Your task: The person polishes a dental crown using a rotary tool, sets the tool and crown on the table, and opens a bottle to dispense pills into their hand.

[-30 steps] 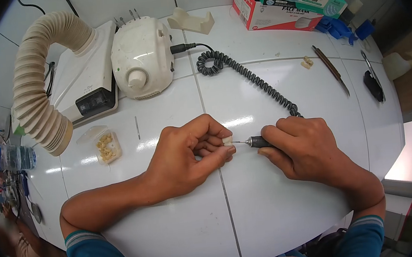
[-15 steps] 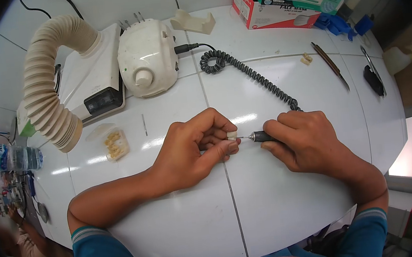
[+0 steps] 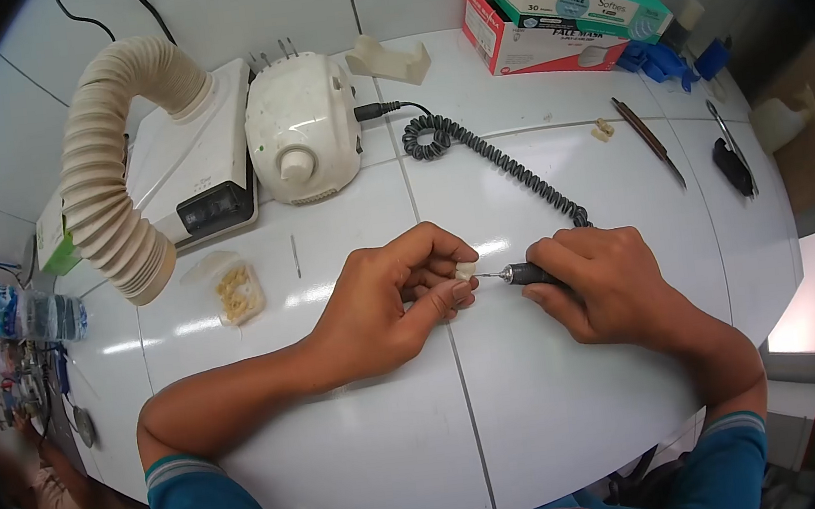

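Observation:
Between the thumb and fingers of my left hand [image 3: 387, 296] is a small cream-coloured piece that looks like a dental crown [image 3: 466, 270]. My right hand [image 3: 599, 279] is closed around a black rotary handpiece [image 3: 532, 273], its thin metal bur pointing left at the piece. The bur tip is at or very near the piece; contact cannot be made out. A coiled black cord [image 3: 518, 168] runs from behind my right hand to the white control unit [image 3: 303, 131] with a round knob.
A ribbed suction hose [image 3: 101, 177] arches over a white box at left. Nearby are a small tray of cream pieces [image 3: 236, 294] and a loose bur [image 3: 295, 256]. Mask boxes [image 3: 562, 25], a brown-handled knife [image 3: 649, 143] and another cream piece [image 3: 602, 130] lie at right. Another person [image 3: 71, 499] sits at far left.
The whole view has shifted slightly, with the table items appearing lower. In my left fingers the cream piece has turned a little. Both hands keep their grips.

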Available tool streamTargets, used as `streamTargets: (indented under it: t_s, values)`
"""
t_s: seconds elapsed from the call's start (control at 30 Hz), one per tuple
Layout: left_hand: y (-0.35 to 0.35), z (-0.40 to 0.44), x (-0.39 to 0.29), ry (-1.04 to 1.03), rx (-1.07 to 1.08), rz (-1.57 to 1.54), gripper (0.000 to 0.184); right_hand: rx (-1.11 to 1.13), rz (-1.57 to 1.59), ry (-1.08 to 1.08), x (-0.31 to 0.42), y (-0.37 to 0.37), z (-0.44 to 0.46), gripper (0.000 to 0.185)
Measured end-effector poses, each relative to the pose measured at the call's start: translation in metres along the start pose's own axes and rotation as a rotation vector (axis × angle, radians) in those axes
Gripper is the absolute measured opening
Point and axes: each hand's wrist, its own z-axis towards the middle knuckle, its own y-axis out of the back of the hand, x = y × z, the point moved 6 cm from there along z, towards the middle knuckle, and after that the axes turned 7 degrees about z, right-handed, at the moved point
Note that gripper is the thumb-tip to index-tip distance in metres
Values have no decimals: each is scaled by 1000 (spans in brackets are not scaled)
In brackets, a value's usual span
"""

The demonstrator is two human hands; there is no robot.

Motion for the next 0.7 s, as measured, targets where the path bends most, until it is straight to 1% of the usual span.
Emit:
streamTargets:
  t_s: [0.13, 0.23, 0.43, 0.53, 0.63, 0.7]
  values:
    - [2, 0, -1, -106, -17, 58, 22, 9, 3, -8, 0, 0, 0, 23]
    - [4, 0, -4, -116, -32, 61, 23, 17, -18, -3, 2, 1, 1, 25]
    - [6, 0, -4, -86, -33, 122, 29, 33, -46, 9, 3, 1, 3, 27]
    - [4, 1, 0, -98, -56, 97, 26, 34, -50, 20, 3, 0, 3, 29]
    - [3, 1, 0, -4, -77, -15, 22, 27, -48, 25, 3, -1, 2, 30]
    - [2, 1, 1, -19, -70, 17, 21, 22, -57, 20, 4, -2, 2, 30]
